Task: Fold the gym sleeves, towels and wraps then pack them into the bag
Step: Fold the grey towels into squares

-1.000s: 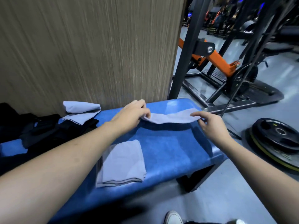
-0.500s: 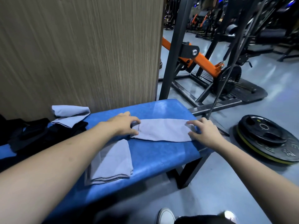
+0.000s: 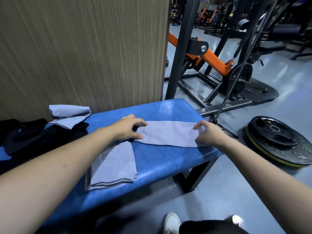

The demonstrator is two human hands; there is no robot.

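While both hands work a pale grey towel (image 3: pixel 168 135) laid flat across the far right end of a blue padded worktop (image 3: pixel 162 159), the left hand (image 3: pixel 130 129) pinches the cloth's left end between thumb and curled fingers and the right hand (image 3: pixel 208 135) grips its right end the same way. Stretched between them, the towel lies as a long strip at about 1 o'clock from the worktop's middle, its right end at the worktop's edge. It looks thin, light and limp, likely to sag or bunch if lifted by the middle, so the short ends or corners seem the sound places to hold, drawing one end over the other to halve it. A second grey towel (image 3: pixel 113 166), already folded into a neat layered square, rests at about 6 o'clock, just beside the left forearm. At 10 o'clock, against a wood-grain wall panel (image 3: pixel 84 48), a third pale cloth (image 3: pixel 69 114) sits loosely doubled on a heap of black fabric (image 3: pixel 33 134); whether that heap holds the sleeves, the wraps or the bag cannot be told, and no open bag or its contents can be made out, so nothing appears packed yet. Beyond the worktop, weight plates (image 3: pixel 278 141) lie on the gym floor at 3 o'clock, beside a black and orange machine frame (image 3: pixel 211 56).
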